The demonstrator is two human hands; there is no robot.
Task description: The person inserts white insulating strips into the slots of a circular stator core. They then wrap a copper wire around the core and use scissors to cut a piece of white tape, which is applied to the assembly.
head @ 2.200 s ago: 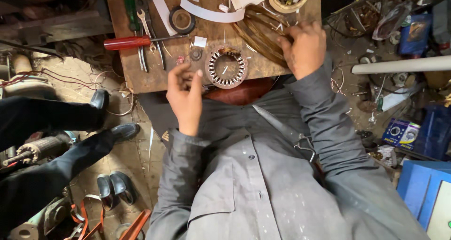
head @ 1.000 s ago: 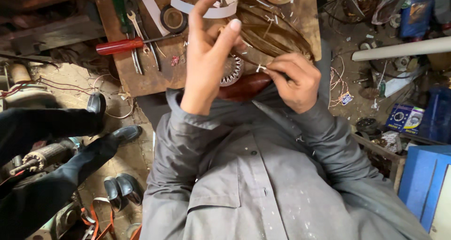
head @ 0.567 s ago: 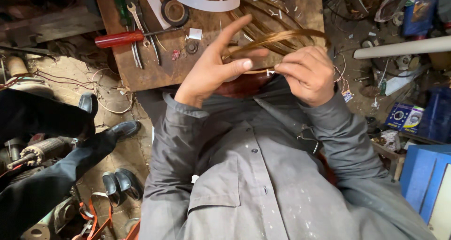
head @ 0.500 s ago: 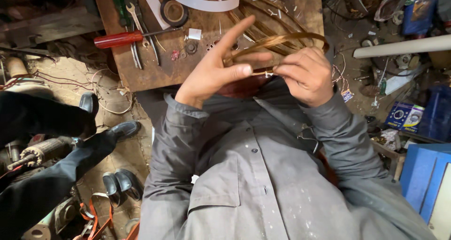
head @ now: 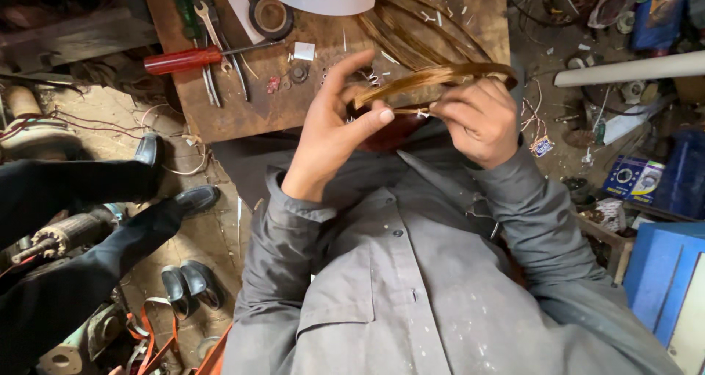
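Two hands now up off the table w/ the copper wire coil (head: 433, 76) stretched between them; 2 s ago it lay flat. Left hand (head: 334, 125) pinches one end, fingers half spread; right hand (head: 477, 118) closed round the other. Glossy, springy strands. Past them: scuffed wooden table (head: 242, 110), red screwdriver (head: 183, 59).

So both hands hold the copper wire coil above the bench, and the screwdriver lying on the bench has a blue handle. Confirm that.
Not quite: the screwdriver has a red handle, as the head view shows. The rest stands: the left hand and right hand hold the copper wire coil above the wooden bench.
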